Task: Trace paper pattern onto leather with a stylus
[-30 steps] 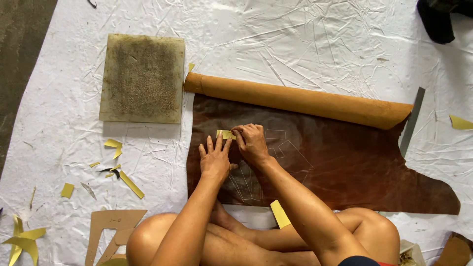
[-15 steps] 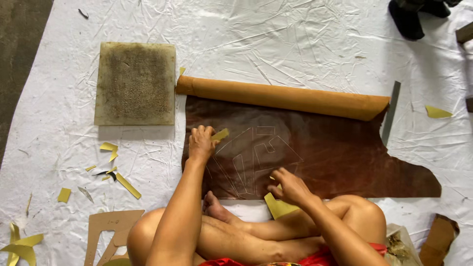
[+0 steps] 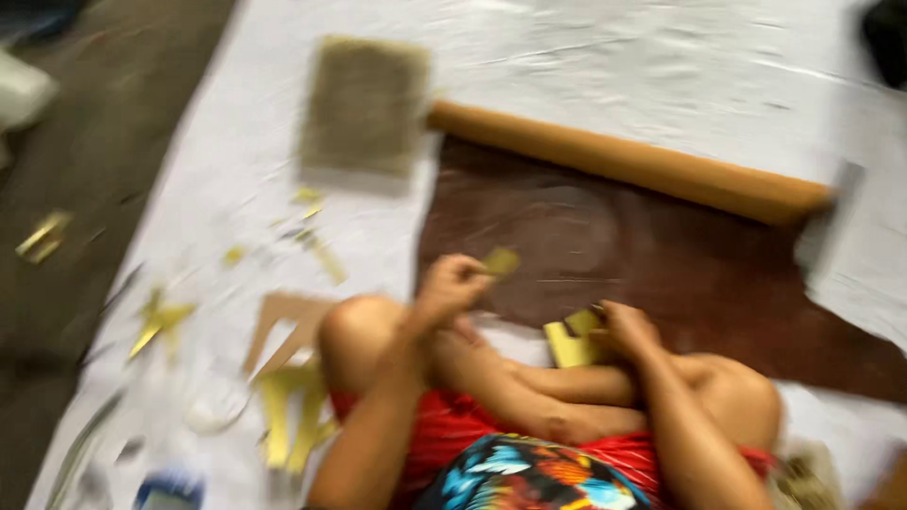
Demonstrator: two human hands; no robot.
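Observation:
The view is blurred by motion. My left hand (image 3: 452, 286) is closed on a small yellow card piece (image 3: 501, 262) at the near left edge of a dark brown leather sheet (image 3: 661, 255). My right hand (image 3: 625, 328) rests at the leather's near edge, fingers on a larger yellow card cut-out (image 3: 570, 342) just above my crossed legs. The far edge of the leather is rolled into a tan tube (image 3: 624, 161). Faint traced lines show on the leather.
A square grey-green pad (image 3: 364, 106) lies beyond the leather on the white floor sheet (image 3: 661, 57). Yellow scraps (image 3: 316, 241) and brown card templates (image 3: 288, 326) lie to my left. Bare dark floor (image 3: 85, 142) runs along the left.
My left hand has pulled back from the leather's far left toward my knee with the small yellow piece. My right hand has settled on the yellow cut-out. The camera swung left and down.

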